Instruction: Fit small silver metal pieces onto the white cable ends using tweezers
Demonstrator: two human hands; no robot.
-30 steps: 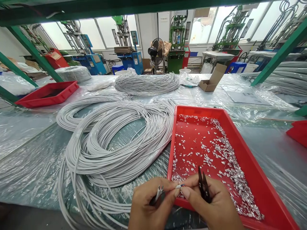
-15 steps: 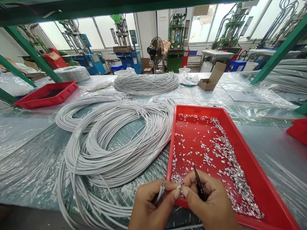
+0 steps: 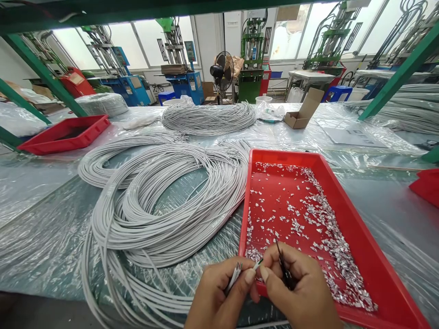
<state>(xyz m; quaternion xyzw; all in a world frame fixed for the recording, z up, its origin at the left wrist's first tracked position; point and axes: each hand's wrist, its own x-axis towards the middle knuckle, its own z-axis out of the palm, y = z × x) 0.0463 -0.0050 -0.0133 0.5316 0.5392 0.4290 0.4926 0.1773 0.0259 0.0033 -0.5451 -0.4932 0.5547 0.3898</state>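
Several grey cable ends (image 3: 234, 277) are bunched in my left hand (image 3: 222, 290), which is closed. Between its thumb and forefinger one cable end (image 3: 257, 264) points up to the right, with thin coloured wires at its tip. My right hand (image 3: 297, 288) is closed too, its thumb and forefinger pinched at that same tip. A pair of dark, pointed tweezers (image 3: 283, 265) rests in the right hand, tip upward. Both hands are over the near left edge of a red tray (image 3: 368, 242) holding many scraps of silver foil (image 3: 338, 249).
Coiled grey cables (image 3: 164, 196) lie left of the tray. Another coil (image 3: 209, 119) sits farther back, near a small open cardboard box (image 3: 302, 112). A second red tray (image 3: 65, 135) stands at the left. Green frame posts (image 3: 399, 73) slant down on both sides.
My left hand has shifted slightly right and turned, and the held cable end now tilts up more. The tweezers have swung a little in my right hand.
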